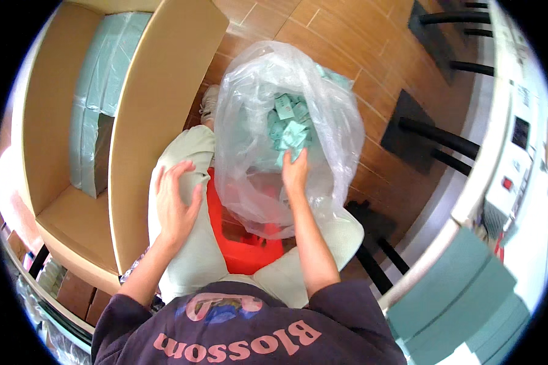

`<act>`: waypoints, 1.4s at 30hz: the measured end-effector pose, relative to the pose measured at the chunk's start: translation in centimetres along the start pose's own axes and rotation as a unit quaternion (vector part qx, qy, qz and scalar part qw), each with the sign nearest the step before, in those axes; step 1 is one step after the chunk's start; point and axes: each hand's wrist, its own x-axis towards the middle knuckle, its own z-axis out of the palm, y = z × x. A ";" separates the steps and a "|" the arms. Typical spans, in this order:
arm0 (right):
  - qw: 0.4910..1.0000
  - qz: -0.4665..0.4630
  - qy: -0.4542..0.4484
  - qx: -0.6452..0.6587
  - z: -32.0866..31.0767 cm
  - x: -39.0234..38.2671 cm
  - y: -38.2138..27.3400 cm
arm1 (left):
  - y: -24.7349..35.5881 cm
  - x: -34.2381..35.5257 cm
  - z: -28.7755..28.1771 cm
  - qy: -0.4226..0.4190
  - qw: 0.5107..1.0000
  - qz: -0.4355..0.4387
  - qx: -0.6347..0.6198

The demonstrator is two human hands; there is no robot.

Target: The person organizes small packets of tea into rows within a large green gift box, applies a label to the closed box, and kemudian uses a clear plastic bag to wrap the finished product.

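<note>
A large clear plastic bag (341,128) stands wide-mouthed between my knees, with several small pale green packets (284,106) heaped inside. My right hand (295,173) reaches into the bag, its fingers closed on some crumpled pale green packets (294,135). How many it grips cannot be made out. Over my left thigh, my left hand (178,201) is open with nothing in it, its fingers curved and the thumb apart. It is beside the bag and not touching it.
A tall cardboard box (158,91) on the left holds plastic-wrapped pale green blocks (103,67). Below me is a red stool (243,252). A white bench (475,176) with a machine (511,152) and green sheets (450,298) runs along the right. Black legs (438,137) stand on the tiled floor (341,36).
</note>
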 end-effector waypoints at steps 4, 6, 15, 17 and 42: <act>0.993 -0.112 0.042 0.015 -5.0 -10.4 -6.0 | 3.5 -2.5 3.5 -0.079 0.946 -0.027 -0.315; 0.997 -0.075 -0.034 0.007 -7.4 -15.5 -9.2 | 6.1 -4.6 4.9 -0.108 0.909 -0.027 -0.401; 0.928 -0.365 0.036 0.070 -14.3 -27.0 -10.2 | 11.0 -9.0 -1.2 -0.223 0.674 -0.235 -0.664; 0.934 -0.329 0.036 0.133 -14.6 -27.8 -9.4 | 12.1 -10.4 -1.8 -0.219 0.686 -0.220 -0.658; 0.856 -0.469 0.209 0.066 -22.1 -32.7 -5.6 | 19.1 -15.7 -2.4 -0.331 0.768 -0.104 -0.539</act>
